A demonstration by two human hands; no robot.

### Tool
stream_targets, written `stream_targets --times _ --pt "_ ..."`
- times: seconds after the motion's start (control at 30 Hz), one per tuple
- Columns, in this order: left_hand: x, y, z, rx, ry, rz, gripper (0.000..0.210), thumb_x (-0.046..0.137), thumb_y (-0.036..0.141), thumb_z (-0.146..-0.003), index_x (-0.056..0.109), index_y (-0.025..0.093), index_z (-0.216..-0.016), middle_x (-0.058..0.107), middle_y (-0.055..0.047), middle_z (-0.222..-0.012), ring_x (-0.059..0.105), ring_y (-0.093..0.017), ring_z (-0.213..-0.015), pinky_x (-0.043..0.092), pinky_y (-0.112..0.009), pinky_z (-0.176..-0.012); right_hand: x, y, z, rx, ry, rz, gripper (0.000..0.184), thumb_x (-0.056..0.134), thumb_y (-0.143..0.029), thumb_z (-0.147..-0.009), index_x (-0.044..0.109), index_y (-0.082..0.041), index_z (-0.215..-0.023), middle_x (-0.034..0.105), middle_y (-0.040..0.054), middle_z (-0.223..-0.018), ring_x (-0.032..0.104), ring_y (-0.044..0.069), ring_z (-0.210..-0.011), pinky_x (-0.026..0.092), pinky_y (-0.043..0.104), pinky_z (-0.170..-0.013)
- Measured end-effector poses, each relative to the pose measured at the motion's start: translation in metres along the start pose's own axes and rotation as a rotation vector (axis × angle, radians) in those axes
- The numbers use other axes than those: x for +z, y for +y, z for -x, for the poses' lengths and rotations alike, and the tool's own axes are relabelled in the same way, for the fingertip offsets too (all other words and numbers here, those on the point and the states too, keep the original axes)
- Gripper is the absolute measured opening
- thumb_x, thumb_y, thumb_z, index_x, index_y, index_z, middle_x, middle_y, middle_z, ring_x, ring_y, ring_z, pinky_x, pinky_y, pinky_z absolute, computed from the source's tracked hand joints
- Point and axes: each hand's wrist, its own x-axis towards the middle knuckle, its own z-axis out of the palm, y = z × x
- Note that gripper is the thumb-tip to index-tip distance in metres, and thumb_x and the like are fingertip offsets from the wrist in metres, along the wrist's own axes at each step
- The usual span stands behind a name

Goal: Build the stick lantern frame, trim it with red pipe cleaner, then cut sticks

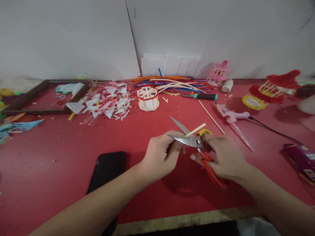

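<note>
My right hand [223,155] is closed around the red and yellow handles of a pair of scissors [188,141], whose metal blades stand apart and point left. Between the blades lies a pale wooden stick [198,129], its free end sticking up to the right. My left hand [162,152] pinches the stick's other end, which the fingers mostly hide. Beyond my hands a small round cage of pale sticks with a red trim [148,98] stands on the red table [145,127].
A pink glue gun [231,115], a loose stick [211,117] and a utility knife [201,96] lie to the right. Small red [273,87] and pink [218,73] tower models stand behind. Paper scraps [105,101] and a black phone [108,170] are left. Coloured pipe cleaners [172,83] line the wall.
</note>
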Motion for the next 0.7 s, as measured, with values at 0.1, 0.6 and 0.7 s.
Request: stream_targets --times 0.1,0.6,0.7 --pt "0.002 -0.001 0.003 0.032 0.037 -0.122 0.016 0.048 0.012 -0.092 0.063 0.017 -0.086 0.070 -0.003 -0.075 0.065 -0.011 -0.064 0.052 -0.020 -0.062 0.000 -0.001 0.000 0.006 -0.003 0.001 0.033 0.060 -0.050 -0.079 0.040 -0.024 -0.075 0.049 -0.0026 -0.060 0.047 0.014 -0.049 0.032 0.027 -0.050" --pt "-0.006 -0.001 -0.004 0.039 -0.096 -0.044 0.028 0.040 0.003 -0.088 0.063 0.016 -0.080 0.065 0.000 -0.067 0.061 -0.009 -0.057 0.051 -0.020 -0.061 0.004 0.001 -0.002 -0.013 0.030 0.011 0.037 0.061 -0.054 -0.078 0.039 -0.024 -0.078 0.052 -0.0012 -0.066 0.047 0.014 -0.053 0.034 0.027 -0.052" --pt "-0.008 -0.001 -0.004 0.017 -0.135 0.017 0.028 0.039 0.002 -0.087 0.063 0.016 -0.082 0.064 0.001 -0.064 0.061 -0.009 -0.055 0.050 -0.020 -0.059 0.002 0.002 -0.002 -0.019 0.020 0.020 0.037 0.063 -0.053 -0.077 0.041 -0.024 -0.079 0.054 -0.0006 -0.068 0.047 0.014 -0.053 0.034 0.027 -0.052"
